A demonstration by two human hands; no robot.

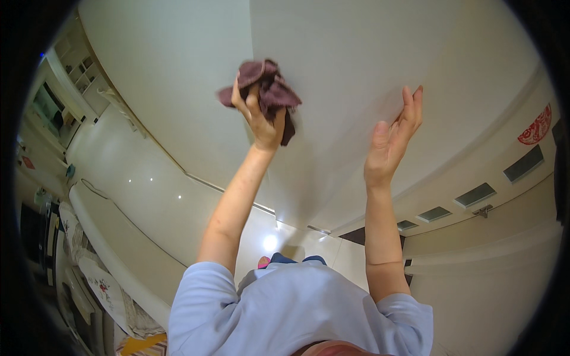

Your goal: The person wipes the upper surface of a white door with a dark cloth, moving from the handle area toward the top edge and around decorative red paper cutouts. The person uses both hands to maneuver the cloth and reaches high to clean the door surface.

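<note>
A crumpled maroon cloth [278, 95] is bunched in my left hand [262, 120], which is raised in front of a pale wall [329, 58]. Whether the cloth touches the wall cannot be told. My right hand [394, 133] is held up to the right, fingers extended and thumb apart, with nothing in it. It is close to the wall surface; contact is not clear.
On the right stands a white door [436, 202] with several dark glass panes, a metal handle [482, 211] and a red paper decoration [535, 125]. A long pale piece of furniture [120, 231] lies at the lower left, beside patterned fabric [104, 285]. Shiny floor [147, 178] shows below.
</note>
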